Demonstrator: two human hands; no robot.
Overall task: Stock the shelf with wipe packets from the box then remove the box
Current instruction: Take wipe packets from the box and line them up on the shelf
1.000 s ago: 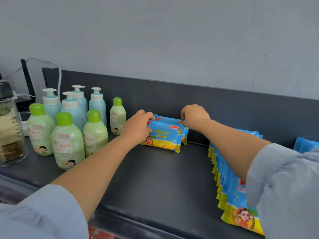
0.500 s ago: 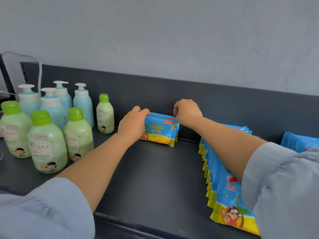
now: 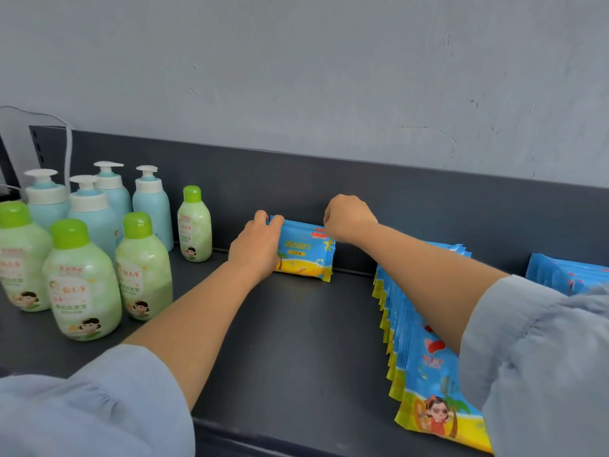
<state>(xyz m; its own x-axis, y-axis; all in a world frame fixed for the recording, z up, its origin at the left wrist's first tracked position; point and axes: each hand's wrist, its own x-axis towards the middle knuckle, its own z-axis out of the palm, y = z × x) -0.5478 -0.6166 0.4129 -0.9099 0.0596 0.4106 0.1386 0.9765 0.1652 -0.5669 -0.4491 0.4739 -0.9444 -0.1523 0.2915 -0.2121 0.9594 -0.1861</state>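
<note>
At left, green and blue bottles [image 3: 82, 278] stand on the shelf [image 3: 296, 341]. The left hand [image 3: 255, 249] and right hand [image 3: 347, 219] clamp the ends of upright wipe packets [image 3: 304, 255] at the shelf's far edge. A packet row [image 3: 418, 357] stands at right.

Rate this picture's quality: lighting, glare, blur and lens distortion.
Head view: soft, even light, with only faint shadows on the shelf. There is a slight sheen on the row of packets. The held packets, between the left hand and right hand, look sharp, while the near sleeves look soft. The back panel runs tilted and slightly bowed by the wide lens.
</note>
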